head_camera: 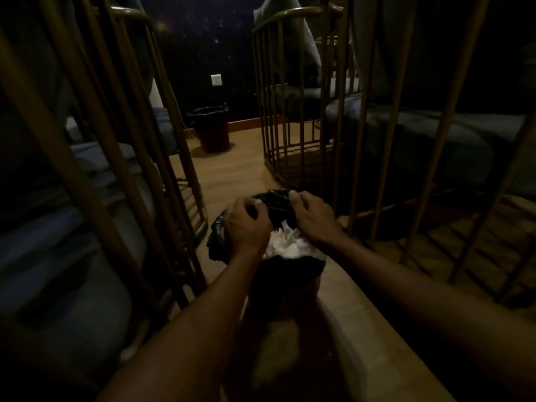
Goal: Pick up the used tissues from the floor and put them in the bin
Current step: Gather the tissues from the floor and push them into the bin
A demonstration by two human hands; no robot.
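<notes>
A small dark bin [285, 281] lined with a black plastic bag [274, 203] stands on the wooden floor in front of me. White crumpled tissues [288, 243] fill its mouth. My left hand [246, 224] grips the bag's rim on the left side. My right hand [311, 217] pinches the bag's rim at the far right side. Both hands hold the liner over the bin's opening, with the tissues showing between them.
Metal-framed bunk beds [121, 158] with blue mattresses stand on the left, and another bed frame [293, 117] on the right. A second lined bin [211, 127] stands by the far wall. The wooden floor [232, 169] runs as a narrow aisle between the beds.
</notes>
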